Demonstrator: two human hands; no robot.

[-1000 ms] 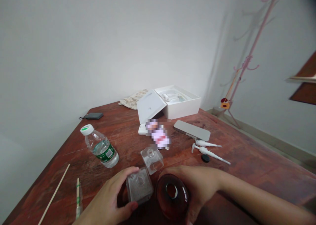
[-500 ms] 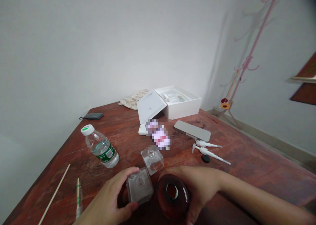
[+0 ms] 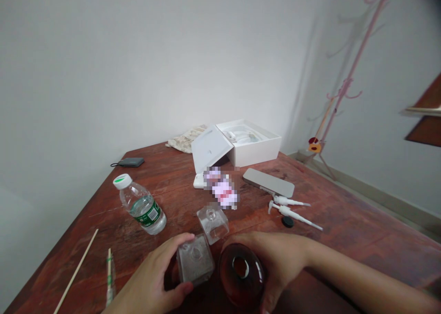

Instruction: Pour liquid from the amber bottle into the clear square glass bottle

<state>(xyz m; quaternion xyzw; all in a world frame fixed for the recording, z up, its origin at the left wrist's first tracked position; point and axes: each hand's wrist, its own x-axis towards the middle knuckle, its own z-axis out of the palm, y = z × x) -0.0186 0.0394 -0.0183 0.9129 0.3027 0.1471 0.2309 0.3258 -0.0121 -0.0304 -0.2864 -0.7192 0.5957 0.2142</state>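
Observation:
My left hand (image 3: 151,282) wraps its thumb and fingers round a square clear glass bottle (image 3: 195,258) standing on the red-brown wooden table (image 3: 344,222). My right hand (image 3: 279,259) curls round a round dark red glass bottle (image 3: 240,275) with an open neck, right beside the square one. A second clear square bottle (image 3: 212,222) stands just beyond both, untouched.
A water bottle (image 3: 140,204) with a green label stands at the left. Two white pump tubes (image 3: 292,208) and a black cap (image 3: 287,221) lie to the right. Farther back are a grey flat case (image 3: 268,182), an open white box (image 3: 241,144), a dark drive (image 3: 131,162). Sticks (image 3: 77,270) lie near the left edge.

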